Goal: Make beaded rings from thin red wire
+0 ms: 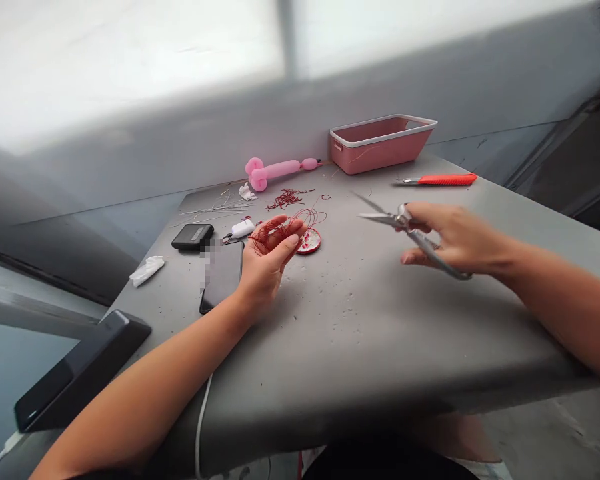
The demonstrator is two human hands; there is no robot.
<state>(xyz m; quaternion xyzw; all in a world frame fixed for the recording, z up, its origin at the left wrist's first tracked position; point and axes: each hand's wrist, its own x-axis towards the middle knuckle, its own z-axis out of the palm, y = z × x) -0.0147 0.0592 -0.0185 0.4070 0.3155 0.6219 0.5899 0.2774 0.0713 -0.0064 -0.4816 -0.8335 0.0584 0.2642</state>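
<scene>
My left hand (266, 267) is closed on a loose bundle of thin red thread (266, 235), with loops trailing out past the fingertips to the right. Just beyond those fingers lies a small round red-rimmed dish (310, 241) with white and red bits in it, partly covered by the hand. Off to the right, my right hand (447, 237) grips a pair of metal scissors (405, 220) above the table. Their blades are parted and point left toward the thread, well apart from it. A small pile of cut red thread pieces (289, 198) rests behind my left hand.
A pink basket (380, 153) with a white rim stands at the back, beside a twisted pink balloon (280, 170). A red utility knife (445, 179) lies back right. Left are thin wires (210, 213), a black box (193, 236), a phone (223, 280) and crumpled tissue (147, 271).
</scene>
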